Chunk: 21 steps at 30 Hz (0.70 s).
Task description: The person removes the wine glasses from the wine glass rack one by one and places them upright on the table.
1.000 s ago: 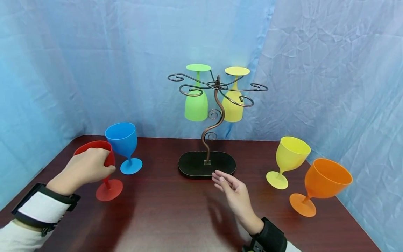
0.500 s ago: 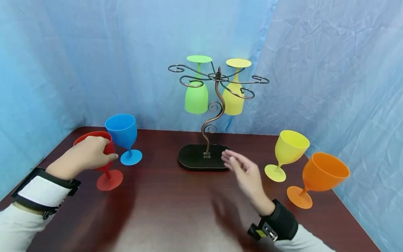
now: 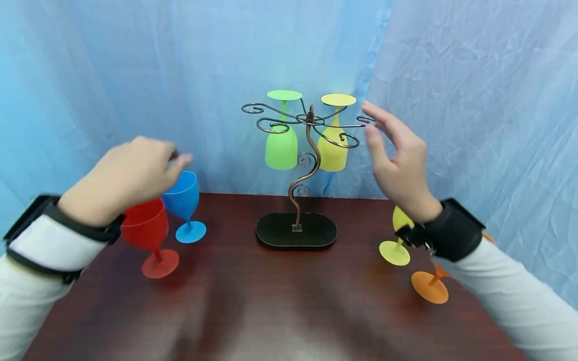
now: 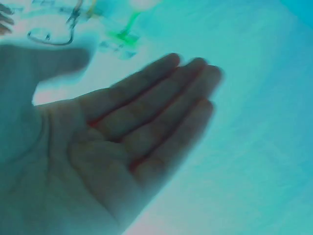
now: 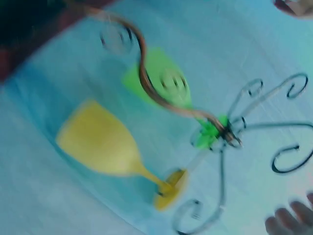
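My left hand (image 3: 128, 175) is raised above the red goblet (image 3: 146, 228) and partly covers the blue goblet (image 3: 182, 200). Its fingers (image 4: 146, 105) are straight and hold nothing. Over on the right, my right hand (image 3: 402, 163) is up beside the metal goblet rack (image 3: 310, 118), with fingers extended and nothing in them. Its fingertips appear near a curled rack arm; the head view does not settle contact. Upside down on the rack hang a green goblet (image 3: 281, 148) and a yellow goblet (image 5: 100, 144).
Behind my right forearm, a yellow-green goblet (image 3: 395, 253) and an orange goblet (image 3: 430, 287) stand partly hidden on the dark wooden table (image 3: 253, 301). The rack's black oval base (image 3: 275, 230) sits near the back edge. A blue cloth (image 3: 203, 65) hangs behind.
My left hand has let go of the red goblet and risen above it. My right hand has moved up and right, from near the rack's base to the height of its arms.
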Motion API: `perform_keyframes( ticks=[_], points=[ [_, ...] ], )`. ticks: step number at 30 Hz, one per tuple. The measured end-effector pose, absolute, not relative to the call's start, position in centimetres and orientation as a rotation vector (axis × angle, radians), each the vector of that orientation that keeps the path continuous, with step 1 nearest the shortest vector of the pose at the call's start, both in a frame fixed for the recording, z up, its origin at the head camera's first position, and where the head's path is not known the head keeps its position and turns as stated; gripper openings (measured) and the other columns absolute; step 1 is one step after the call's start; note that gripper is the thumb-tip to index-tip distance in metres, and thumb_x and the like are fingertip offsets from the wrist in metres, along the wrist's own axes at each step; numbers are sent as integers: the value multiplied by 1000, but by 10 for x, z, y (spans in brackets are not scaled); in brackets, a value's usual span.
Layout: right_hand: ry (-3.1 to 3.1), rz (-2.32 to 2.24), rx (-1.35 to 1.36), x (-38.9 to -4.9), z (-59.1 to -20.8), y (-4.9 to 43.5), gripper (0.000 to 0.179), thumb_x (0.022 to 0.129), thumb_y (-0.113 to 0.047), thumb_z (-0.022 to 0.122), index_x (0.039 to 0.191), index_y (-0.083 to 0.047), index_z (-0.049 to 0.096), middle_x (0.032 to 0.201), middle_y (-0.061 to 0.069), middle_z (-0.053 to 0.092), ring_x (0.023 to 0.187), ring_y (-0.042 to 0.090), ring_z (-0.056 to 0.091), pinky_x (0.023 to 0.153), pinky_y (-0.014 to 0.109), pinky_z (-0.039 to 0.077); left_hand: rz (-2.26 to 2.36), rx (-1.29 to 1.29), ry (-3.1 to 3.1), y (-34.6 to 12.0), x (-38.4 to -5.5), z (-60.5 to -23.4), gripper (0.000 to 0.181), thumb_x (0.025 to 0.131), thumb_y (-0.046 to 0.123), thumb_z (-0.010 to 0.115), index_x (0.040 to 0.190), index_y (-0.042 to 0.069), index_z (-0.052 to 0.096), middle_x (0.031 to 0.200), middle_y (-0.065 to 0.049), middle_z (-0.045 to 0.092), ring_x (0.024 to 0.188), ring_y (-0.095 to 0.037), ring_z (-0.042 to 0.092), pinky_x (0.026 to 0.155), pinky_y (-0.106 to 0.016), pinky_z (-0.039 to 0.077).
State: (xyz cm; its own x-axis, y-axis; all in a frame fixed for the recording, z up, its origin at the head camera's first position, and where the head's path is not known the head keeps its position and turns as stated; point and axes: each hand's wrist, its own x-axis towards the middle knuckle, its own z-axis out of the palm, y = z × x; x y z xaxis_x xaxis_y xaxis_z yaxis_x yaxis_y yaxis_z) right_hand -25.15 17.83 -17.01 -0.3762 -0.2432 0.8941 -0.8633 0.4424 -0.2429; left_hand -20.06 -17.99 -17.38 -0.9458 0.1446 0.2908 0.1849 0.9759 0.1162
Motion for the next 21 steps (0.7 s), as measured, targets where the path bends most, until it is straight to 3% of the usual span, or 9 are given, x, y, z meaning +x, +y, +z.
perform_keyframes(
  ticks=[3,6,9,11,13,15,18,21],
  points=[
    [-2136,760,1078,-271,-149,170,36,98,-23,38,131,-12,49,136,3,48,124,9,39,105,35,33,-215,-346,-2717,-157,-221,-140,44,98,37,29,76,4,48,60,-11,41,58,-24,43,56,-39,39],
    [-2438,625,1183,-288,-136,158,44,100,-34,26,137,-16,41,144,0,38,130,9,29,108,38,28,-190,-514,-2688,-135,-256,-114,46,99,34,25,111,0,54,94,-20,59,90,-33,54,82,-47,46],
    [-2623,580,1249,-297,-136,146,47,101,-35,20,141,-15,33,148,4,31,134,13,22,112,41,22,-129,-640,-2768,-119,-297,-98,48,100,29,28,139,2,32,135,-22,43,123,-36,39,104,-52,32],
    [-2697,567,1260,-297,-140,139,47,101,-34,19,142,-15,31,148,6,30,134,16,23,111,43,23,-52,-681,-2855,-113,-323,-93,50,98,27,34,142,2,26,143,-21,34,129,-36,29,108,-52,26],
    [-2746,574,1269,-294,-145,134,47,101,-33,19,142,-14,30,148,7,30,134,18,24,111,44,23,37,-712,-2933,-108,-344,-92,53,96,26,41,142,2,26,143,-21,33,129,-37,29,108,-52,26],
    [-2762,566,1291,-289,-148,130,46,101,-31,21,142,-12,30,147,8,31,134,20,25,110,45,24,99,-744,-2988,-106,-358,-95,55,93,25,48,140,1,31,138,-22,40,122,-36,37,104,-49,32],
    [-2742,537,1333,-281,-148,122,46,100,-28,23,142,-9,30,147,9,32,134,20,25,110,44,25,141,-762,-3030,-105,-368,-100,50,90,22,52,133,-1,42,119,-20,53,97,-30,49,87,-42,43],
    [-2722,499,1338,-275,-144,116,46,100,-28,22,142,-9,30,147,8,30,134,18,24,111,43,24,151,-762,-3022,-105,-368,-98,35,90,15,50,119,-3,54,95,-16,55,74,-24,46,69,-35,41]
  ],
)
